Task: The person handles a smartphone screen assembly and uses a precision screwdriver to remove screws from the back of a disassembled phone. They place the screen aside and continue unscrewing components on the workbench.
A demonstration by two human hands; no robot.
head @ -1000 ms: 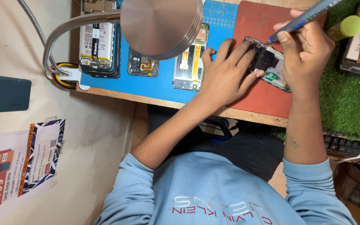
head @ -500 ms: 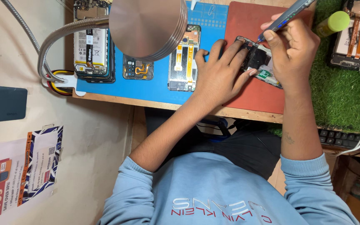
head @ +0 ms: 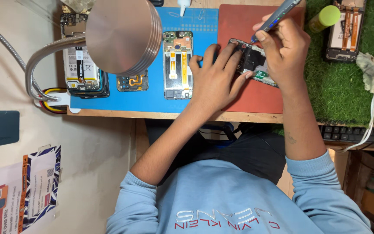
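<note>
We have the opened phone on the red mat, roughly 1 o'clock from frame centre. Left hand lies flat on it from 9 o'clock, fingers spread apart, tips pressing the phone's near edge. Right hand sits at the phone's 3 o'clock, fingers clamped together on the screwdriver, tip down on the phone's top end, shaft tilted toward 1 o'clock. Blue mat touches the red mat at 9 o'clock. On it: a second open phone just beside the left hand, a small board further toward 9, a phone stack at the far end. Lamp head hangs over the blue mat, at 11 o'clock. Green turf at 3 o'clock holds another open phone and a yellow-green cylinder. Keyboard at 4 o'clock.
</note>
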